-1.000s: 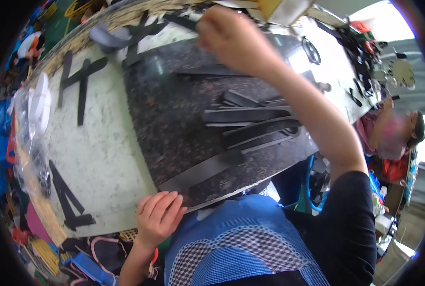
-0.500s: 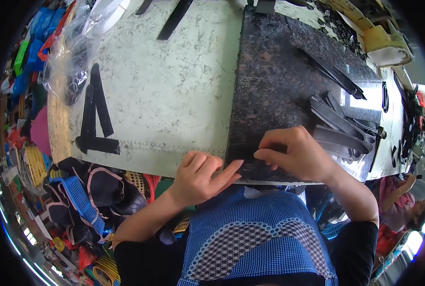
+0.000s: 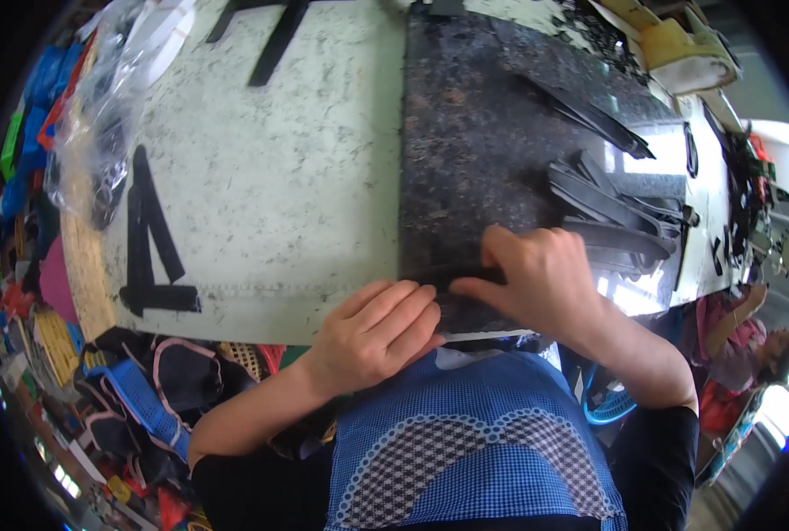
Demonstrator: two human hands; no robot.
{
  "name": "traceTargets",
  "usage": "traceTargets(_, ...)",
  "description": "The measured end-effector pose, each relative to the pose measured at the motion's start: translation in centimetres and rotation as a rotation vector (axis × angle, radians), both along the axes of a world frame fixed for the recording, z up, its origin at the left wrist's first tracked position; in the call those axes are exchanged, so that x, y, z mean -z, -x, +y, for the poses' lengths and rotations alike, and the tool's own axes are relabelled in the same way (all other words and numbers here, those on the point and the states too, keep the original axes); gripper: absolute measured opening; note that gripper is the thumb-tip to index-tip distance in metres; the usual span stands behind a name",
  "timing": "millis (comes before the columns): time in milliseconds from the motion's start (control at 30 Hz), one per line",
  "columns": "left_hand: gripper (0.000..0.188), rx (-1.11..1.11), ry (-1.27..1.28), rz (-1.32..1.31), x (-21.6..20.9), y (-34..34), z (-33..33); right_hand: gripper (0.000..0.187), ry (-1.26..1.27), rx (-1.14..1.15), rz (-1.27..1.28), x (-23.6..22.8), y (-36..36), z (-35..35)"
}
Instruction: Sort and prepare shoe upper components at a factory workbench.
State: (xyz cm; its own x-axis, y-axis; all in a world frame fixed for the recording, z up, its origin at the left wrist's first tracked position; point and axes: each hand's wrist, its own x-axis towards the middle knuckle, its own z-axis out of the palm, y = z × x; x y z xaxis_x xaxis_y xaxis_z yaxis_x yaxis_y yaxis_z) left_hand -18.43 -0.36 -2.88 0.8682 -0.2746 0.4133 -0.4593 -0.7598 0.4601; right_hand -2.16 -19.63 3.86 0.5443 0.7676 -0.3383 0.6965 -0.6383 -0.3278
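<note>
At the front edge of a dark mottled slab (image 3: 465, 150), my two hands are close together over a black strip (image 3: 476, 273) that is hard to tell from the slab. My right hand (image 3: 540, 279) is closed, with the strip between its thumb and curled index finger. To its left, my left hand (image 3: 381, 332) has its fingers bent and pressed together at the strip's left end. The fingers partly hide the strip. Right of my right hand lie several loose dark strips (image 3: 611, 208) in a pile.
A pale worktop (image 3: 261, 195) stretches left of the slab. Black strips (image 3: 160, 298) lie at its left, near clear plastic wrap (image 3: 98, 142). Another black strip (image 3: 279, 44) lies at the back. A blue basket (image 3: 142, 398) stands below left. Another person (image 3: 739, 345) is at far right.
My left hand has moved right toward my right hand, and its stretched fingers have curled in. A black strip now shows between the hands. The whole view has shifted slightly.
</note>
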Motion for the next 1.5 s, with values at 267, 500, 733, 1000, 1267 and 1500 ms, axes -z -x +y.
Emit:
traceTargets(267,0.049,0.001,-0.165,0.012,-0.7,-2.1,-0.6,0.02,-0.327,0.839,0.741,-0.9,0.2,-8.8)
traceTargets(500,0.055,0.049,-0.211,0.042,-1.2,-3.5,-1.1,0.027,-0.386,0.809,0.669,1.0,1.0,-9.5)
traceTargets(733,0.058,0.078,-0.235,0.057,-1.3,-4.3,-1.3,0.023,-0.28,0.752,0.448,1.4,1.4,-8.7)
traceTargets(1000,0.039,0.31,-0.138,0.003,-3.4,-10.2,0.4,0.022,-0.398,0.328,0.043,-1.0,1.1,-9.0)
traceTargets(1267,0.023,-0.22,0.08,-0.143,-2.4,-19.3,4.3,0.049,-0.082,0.653,-0.419,-3.6,-6.2,-20.6)
traceTargets(1500,0.027,-0.328,-0.241,-0.321,-1.3,-27.4,8.7,0.029,-0.582,0.522,-0.278,-6.0,-11.5,-10.6)
